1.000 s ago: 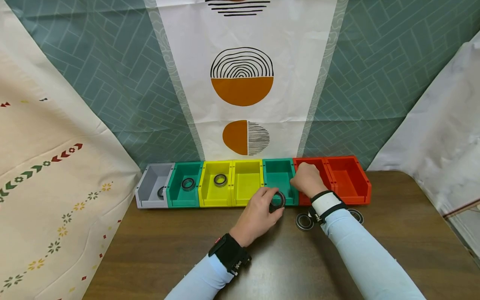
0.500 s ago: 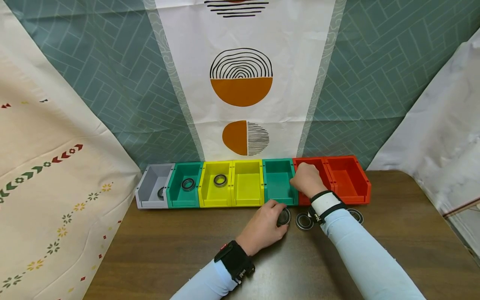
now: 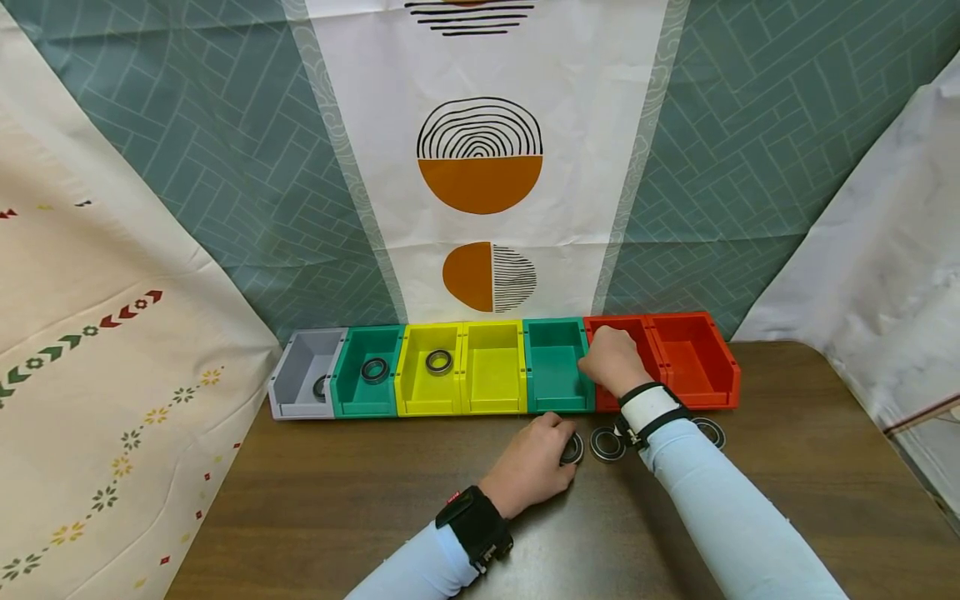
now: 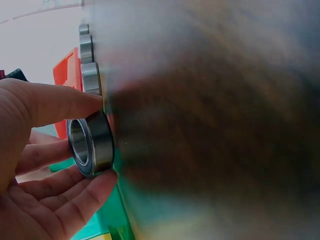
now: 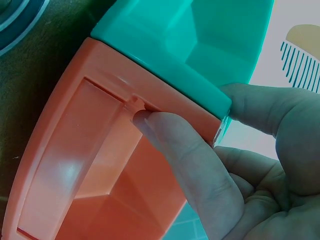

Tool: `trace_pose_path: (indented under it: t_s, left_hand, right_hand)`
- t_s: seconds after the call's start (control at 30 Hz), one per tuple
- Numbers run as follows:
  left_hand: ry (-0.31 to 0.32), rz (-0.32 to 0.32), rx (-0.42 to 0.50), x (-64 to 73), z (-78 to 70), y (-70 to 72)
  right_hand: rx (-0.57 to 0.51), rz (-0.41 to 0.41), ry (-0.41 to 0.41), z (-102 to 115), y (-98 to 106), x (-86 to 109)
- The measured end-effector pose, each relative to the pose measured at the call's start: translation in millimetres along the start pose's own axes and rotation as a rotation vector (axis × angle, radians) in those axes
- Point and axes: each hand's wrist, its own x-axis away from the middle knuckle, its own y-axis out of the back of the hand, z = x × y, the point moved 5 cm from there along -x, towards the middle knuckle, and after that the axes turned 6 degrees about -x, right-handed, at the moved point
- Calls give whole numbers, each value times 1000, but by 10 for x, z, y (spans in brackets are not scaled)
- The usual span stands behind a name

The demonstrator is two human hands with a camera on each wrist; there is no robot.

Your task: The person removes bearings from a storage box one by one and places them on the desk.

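My left hand [image 3: 531, 467] holds a ball bearing [image 3: 573, 449] between thumb and fingers, low over the table in front of the right-hand green bin [image 3: 558, 367]. In the left wrist view this bearing [image 4: 102, 142] stands in line with three others, the nearest being a steel-sided bearing [image 4: 91, 78]. My right hand [image 3: 615, 360] pinches the adjoining walls of that green bin and a red bin [image 3: 643, 327]. In the right wrist view one finger reaches inside the red bin [image 5: 100, 150] while the thumb lies against the green bin [image 5: 150, 40].
The bin row continues with an outer red bin [image 3: 693, 358], two yellow bins, another green bin and a grey bin [image 3: 303, 367]. Bearings lie in three left bins, including one bearing [image 3: 438, 362] in yellow. On the table [image 3: 337, 500] lie a bearing [image 3: 607, 444] and another bearing [image 3: 711, 432].
My left hand has carried the bearing from over the front of the green bin down and slightly right, to the row of bearings on the table. My right hand has stayed in place.
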Motion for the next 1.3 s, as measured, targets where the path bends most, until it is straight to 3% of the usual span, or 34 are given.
trace_pose_path:
  t_s: [0.53,0.83,1.0,1.3]
  left_hand:
    - [18,0,-82,-11,-7,-20]
    - [59,9,-54,-16,15,27]
    - [104,-33,3,-18,111,231]
    - [190,-235,73,-36,447,726]
  right_hand:
    - [-4,-2,2,8,0,16]
    - [4,1,-2,10,3,22]
    - [16,4,-7,32,1,22]
    - [17,-2,-2,21,19,18]
